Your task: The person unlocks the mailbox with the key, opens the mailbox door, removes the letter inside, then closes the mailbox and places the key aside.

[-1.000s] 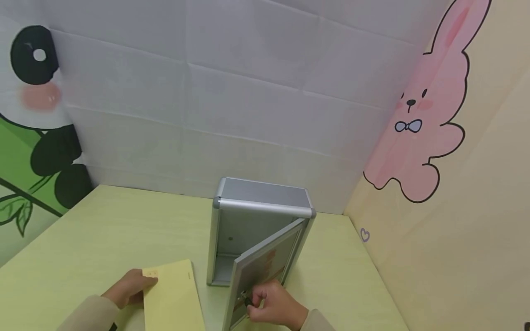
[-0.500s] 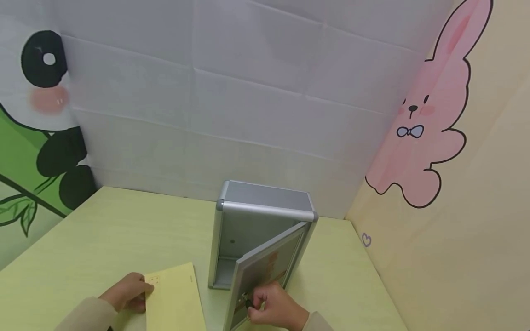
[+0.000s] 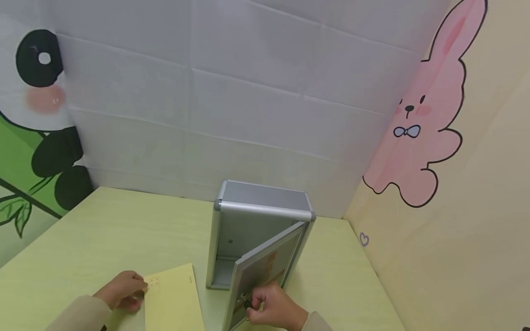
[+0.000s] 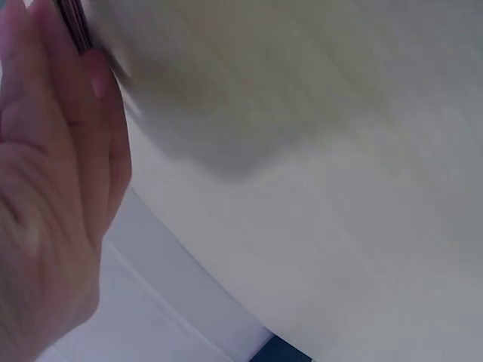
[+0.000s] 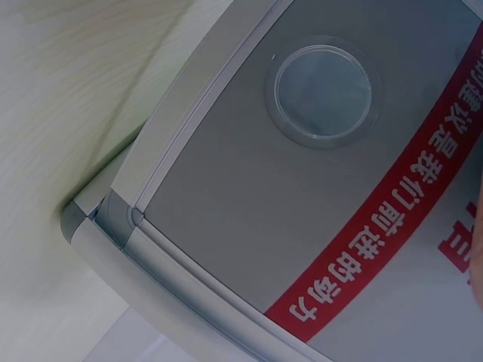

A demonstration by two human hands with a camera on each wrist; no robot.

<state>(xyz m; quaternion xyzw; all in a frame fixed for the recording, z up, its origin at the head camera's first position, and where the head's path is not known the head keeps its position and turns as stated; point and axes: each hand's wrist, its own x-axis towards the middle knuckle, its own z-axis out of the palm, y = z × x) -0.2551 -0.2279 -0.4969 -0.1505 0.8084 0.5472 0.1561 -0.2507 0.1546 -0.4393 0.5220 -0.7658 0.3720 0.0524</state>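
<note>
A yellow envelope (image 3: 171, 294) with small red squares in its upper left corner lies on the table. My left hand (image 3: 122, 290) pinches its left edge at that corner; in the left wrist view the fingers (image 4: 98, 128) are at a dark, layered edge. To the right stands a grey, silver-framed box (image 3: 265, 195), its door (image 3: 265, 271) swung out towards me. My right hand (image 3: 275, 305) grips a small dark-headed key (image 3: 247, 304) at the door's lock. Lettering on a red band (image 5: 377, 226) and a round clear window (image 5: 323, 92) show in the right wrist view.
The pale yellow table (image 3: 145, 230) runs back to a white creased wall sheet (image 3: 248, 115). A wall with a pink rabbit (image 3: 430, 138) bounds the right side. At the left is a panda picture (image 3: 41, 69).
My left thumb has slid left off the envelope's face to its edge, and the hand has shifted slightly left. The right hand stays on the key; the door has hardly moved.
</note>
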